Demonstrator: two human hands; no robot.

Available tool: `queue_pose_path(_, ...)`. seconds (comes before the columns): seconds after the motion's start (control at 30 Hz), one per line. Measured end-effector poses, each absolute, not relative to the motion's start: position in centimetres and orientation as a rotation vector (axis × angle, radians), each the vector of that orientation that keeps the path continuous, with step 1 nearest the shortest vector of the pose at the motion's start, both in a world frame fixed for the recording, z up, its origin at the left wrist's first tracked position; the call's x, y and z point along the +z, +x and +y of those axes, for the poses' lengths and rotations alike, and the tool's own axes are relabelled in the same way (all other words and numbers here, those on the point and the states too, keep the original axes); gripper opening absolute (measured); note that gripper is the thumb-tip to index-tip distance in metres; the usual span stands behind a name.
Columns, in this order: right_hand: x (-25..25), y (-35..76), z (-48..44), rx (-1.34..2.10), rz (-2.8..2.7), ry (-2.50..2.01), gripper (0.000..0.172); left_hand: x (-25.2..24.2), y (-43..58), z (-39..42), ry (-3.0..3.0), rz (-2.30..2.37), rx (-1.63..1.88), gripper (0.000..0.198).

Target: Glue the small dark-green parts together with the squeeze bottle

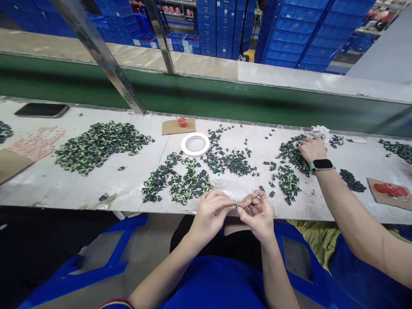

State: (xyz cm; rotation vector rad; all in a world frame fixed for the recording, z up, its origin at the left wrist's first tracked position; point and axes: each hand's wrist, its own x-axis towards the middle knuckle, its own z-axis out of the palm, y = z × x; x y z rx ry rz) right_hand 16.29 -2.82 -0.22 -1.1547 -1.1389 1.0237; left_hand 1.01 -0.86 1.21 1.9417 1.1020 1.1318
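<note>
Just over the table's front edge, my left hand (212, 212) and my right hand (260, 214) meet fingertip to fingertip. Pinched between them is a small black and green part (236, 206), too small to make out fully. Both hands are closed on it. Beyond my left hand lies a heap of similar black-and-green parts (189, 184). Loose dark pieces (236, 163) are spread farther back. A small clear bottle with a blue tip (219, 179) stands right behind my hands, and a roll of white tape (195, 144) lies past the heap.
A co-worker's hand (312, 150) with a watch reaches into another heap at the right. At the left are a larger heap (99, 146), pale pink bits (38, 143) and a phone (41, 110). A red cup (182, 122) sits on cardboard; a metal post (106, 64) slants behind.
</note>
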Motion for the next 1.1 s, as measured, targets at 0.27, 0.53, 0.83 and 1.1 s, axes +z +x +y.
queue_pose_path(0.27, 0.3, 17.2, -3.5, 0.850, -1.408, -1.252, 0.033, 1.4, 1.2, -1.3, 1.892, 1.181, 1.074, 0.010)
queue_pose_path(0.53, 0.8, 17.6, -3.9, 0.663, -1.596, -1.279, 0.035, 1.5, 1.4, -1.4, 1.926, 1.192, 1.040, 0.009)
queue_pose_path(0.83, -0.3, 18.3, -3.6, 0.778, -1.578, -1.314, 0.030, 0.0, 2.3, -1.3, 1.908, 1.156, 0.981, 0.010)
queue_pose_path(1.1, -1.6, 24.7, -0.2, 0.210, -1.885, -1.542, 0.011, -2.2, 2.5, -1.2, 1.915, 1.175, 1.186, 0.021)
